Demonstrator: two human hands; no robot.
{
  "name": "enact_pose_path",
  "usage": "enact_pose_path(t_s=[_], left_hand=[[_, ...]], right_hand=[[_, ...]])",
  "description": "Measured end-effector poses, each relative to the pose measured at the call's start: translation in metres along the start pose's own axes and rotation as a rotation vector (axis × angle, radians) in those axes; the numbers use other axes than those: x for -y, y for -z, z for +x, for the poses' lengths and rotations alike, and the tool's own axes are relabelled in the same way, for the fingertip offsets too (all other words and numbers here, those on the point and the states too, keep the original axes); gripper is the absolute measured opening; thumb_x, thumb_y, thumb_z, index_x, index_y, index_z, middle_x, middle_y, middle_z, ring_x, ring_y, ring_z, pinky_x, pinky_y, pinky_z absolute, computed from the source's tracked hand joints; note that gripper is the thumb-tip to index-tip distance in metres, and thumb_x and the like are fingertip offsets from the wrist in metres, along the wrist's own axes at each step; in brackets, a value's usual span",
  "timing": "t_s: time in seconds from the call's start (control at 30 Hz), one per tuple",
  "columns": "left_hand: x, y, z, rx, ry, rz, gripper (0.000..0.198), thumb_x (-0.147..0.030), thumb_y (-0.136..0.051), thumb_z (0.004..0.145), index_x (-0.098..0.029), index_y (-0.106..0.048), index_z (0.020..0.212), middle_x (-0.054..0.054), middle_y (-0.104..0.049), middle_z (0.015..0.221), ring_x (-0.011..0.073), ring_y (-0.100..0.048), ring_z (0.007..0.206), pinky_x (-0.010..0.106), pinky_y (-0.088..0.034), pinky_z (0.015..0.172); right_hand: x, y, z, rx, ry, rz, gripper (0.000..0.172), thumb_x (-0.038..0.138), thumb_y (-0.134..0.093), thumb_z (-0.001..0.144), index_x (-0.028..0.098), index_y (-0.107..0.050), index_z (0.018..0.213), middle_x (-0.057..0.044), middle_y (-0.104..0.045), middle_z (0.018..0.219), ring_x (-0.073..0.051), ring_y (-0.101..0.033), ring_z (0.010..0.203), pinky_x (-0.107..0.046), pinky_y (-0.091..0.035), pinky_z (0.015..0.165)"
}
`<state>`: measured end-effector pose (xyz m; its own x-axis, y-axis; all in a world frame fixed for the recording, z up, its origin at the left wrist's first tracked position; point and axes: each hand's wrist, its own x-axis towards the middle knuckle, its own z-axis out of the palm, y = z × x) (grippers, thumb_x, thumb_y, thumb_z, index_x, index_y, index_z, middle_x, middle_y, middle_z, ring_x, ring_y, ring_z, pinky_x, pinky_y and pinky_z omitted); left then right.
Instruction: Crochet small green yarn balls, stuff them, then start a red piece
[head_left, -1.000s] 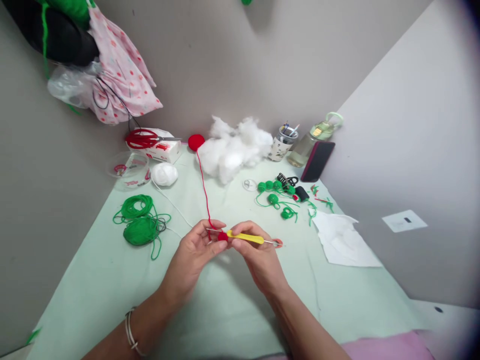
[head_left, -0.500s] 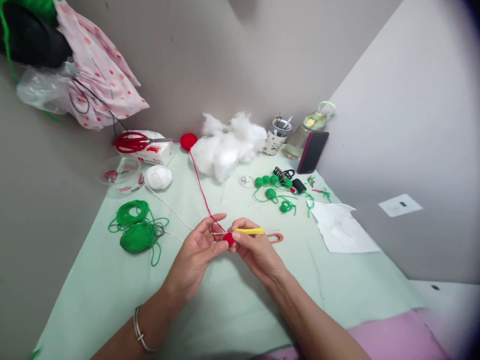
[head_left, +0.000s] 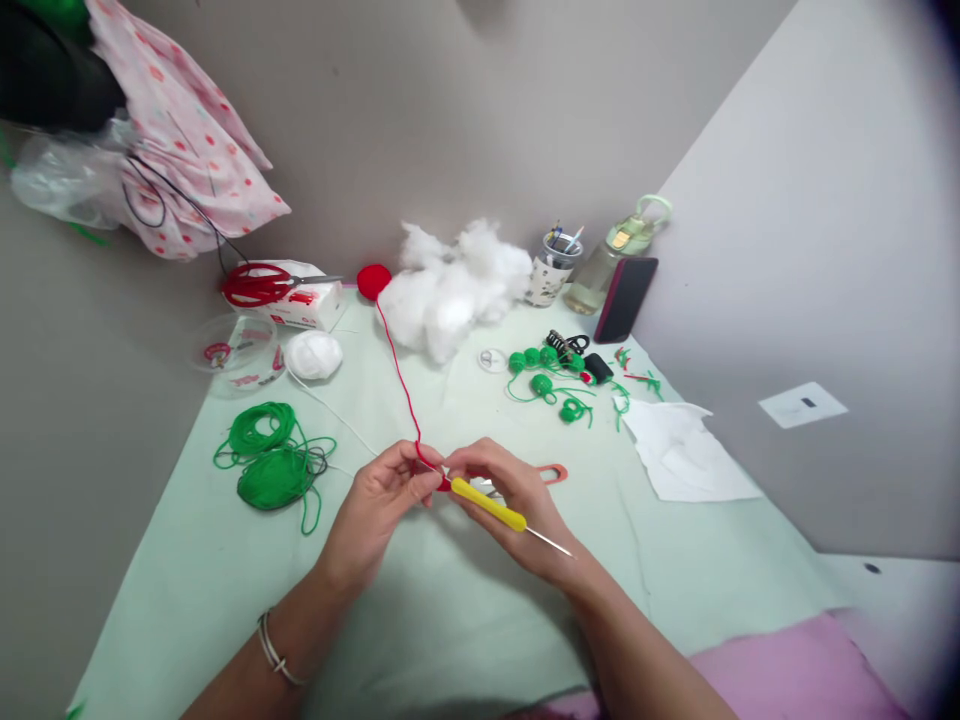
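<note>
My left hand (head_left: 386, 500) pinches a small red crochet piece (head_left: 445, 484) between thumb and fingers; most of it is hidden. Red yarn (head_left: 400, 375) runs over its fingers from a red ball (head_left: 373, 282) at the back. Closed beside it is my right hand (head_left: 499, 490), fingertips close to the work. A crochet hook with a yellow handle (head_left: 489, 504) lies slantwise along that hand, head end at the red piece and bare metal end pointing toward the wrist. Exactly how the fingers grip the hook is partly hidden. Behind the right hand shows a pair of orange-handled snips (head_left: 555, 473).
Green yarn (head_left: 274, 475) and a white yarn ball (head_left: 315, 355) lie left. White stuffing (head_left: 450, 290) is heaped at the back, near a pen cup (head_left: 553, 270), bottle (head_left: 607, 265) and phone (head_left: 627, 300). Several green crocheted balls (head_left: 541, 386) and white paper (head_left: 682, 450) lie right.
The crochet hook has swung from nearly level to a slant, its rear end now down and right over my right hand. The red piece is more covered, and my left fingers have closed in.
</note>
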<state>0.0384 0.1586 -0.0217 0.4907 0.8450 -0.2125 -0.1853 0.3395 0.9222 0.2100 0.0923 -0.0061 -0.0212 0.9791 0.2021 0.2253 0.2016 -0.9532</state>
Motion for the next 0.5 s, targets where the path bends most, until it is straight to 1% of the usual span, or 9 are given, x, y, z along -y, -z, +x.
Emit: enact_pose_path(t_s=[0.07,0.13,0.2,0.27,0.33,0.43,0.5], left_hand=[[0.001,0.006,0.002,-0.005,-0.005,0.059,0.011,-0.027,-0.082,0.081,-0.02,-0.075,0.085,0.0,-0.069,0.082,0.0127,-0.057,0.073,0.023,-0.045,0.069],[0.002,0.01,0.003,0.022,0.012,0.118,0.009,-0.026,-0.08,0.082,-0.019,-0.075,0.083,0.0,-0.068,0.079,0.012,-0.055,0.069,0.022,-0.043,0.065],[0.003,0.012,0.004,0.07,0.034,0.148,0.01,-0.027,-0.079,0.083,-0.019,-0.074,0.081,-0.001,-0.067,0.075,0.0123,-0.056,0.066,0.023,-0.043,0.063],[0.004,0.014,0.005,0.114,0.059,0.151,0.013,-0.029,-0.079,0.083,-0.018,-0.073,0.082,0.0,-0.067,0.076,0.0137,-0.059,0.069,0.024,-0.045,0.067],[0.007,0.014,0.007,0.125,0.08,0.15,0.017,-0.031,-0.081,0.082,-0.017,-0.072,0.081,0.001,-0.068,0.079,0.0149,-0.06,0.073,0.024,-0.046,0.069],[0.013,0.014,0.009,0.072,0.076,0.15,0.02,-0.033,-0.08,0.082,-0.017,-0.069,0.081,0.002,-0.067,0.081,0.0151,-0.061,0.075,0.025,-0.048,0.072],[0.015,0.013,0.011,0.02,0.054,0.156,0.019,-0.033,-0.079,0.083,-0.017,-0.068,0.085,0.002,-0.067,0.085,0.0154,-0.062,0.077,0.026,-0.051,0.075]], right_hand=[[-0.003,0.004,0.0,0.051,0.102,-0.173,0.03,0.016,-0.058,0.098,0.026,-0.063,0.125,-0.007,-0.066,0.101,-0.019,-0.063,0.093,-0.034,-0.051,0.083],[-0.011,0.003,0.002,0.035,0.147,-0.297,0.031,0.015,-0.052,0.1,0.026,-0.061,0.127,-0.007,-0.065,0.099,-0.019,-0.062,0.089,-0.032,-0.051,0.077],[-0.021,0.0,0.003,0.015,0.158,-0.41,0.027,0.015,-0.05,0.1,0.025,-0.065,0.12,-0.007,-0.064,0.098,-0.019,-0.06,0.085,-0.032,-0.05,0.072],[-0.029,-0.004,0.003,0.021,0.159,-0.516,0.022,0.015,-0.051,0.099,0.024,-0.067,0.111,-0.008,-0.063,0.097,-0.02,-0.059,0.084,-0.032,-0.049,0.071],[-0.035,-0.007,0.002,0.034,0.155,-0.619,0.02,0.013,-0.051,0.099,0.022,-0.068,0.105,-0.008,-0.061,0.096,-0.02,-0.057,0.085,-0.031,-0.048,0.071],[-0.039,-0.009,0.0,0.045,0.139,-0.739,0.02,0.011,-0.05,0.1,0.021,-0.068,0.097,-0.007,-0.058,0.093,-0.019,-0.054,0.083,-0.03,-0.044,0.068],[-0.041,-0.009,0.0,0.05,0.13,-0.791,0.021,0.01,-0.051,0.1,0.02,-0.067,0.09,-0.007,-0.057,0.091,-0.019,-0.052,0.081,-0.03,-0.042,0.067]])
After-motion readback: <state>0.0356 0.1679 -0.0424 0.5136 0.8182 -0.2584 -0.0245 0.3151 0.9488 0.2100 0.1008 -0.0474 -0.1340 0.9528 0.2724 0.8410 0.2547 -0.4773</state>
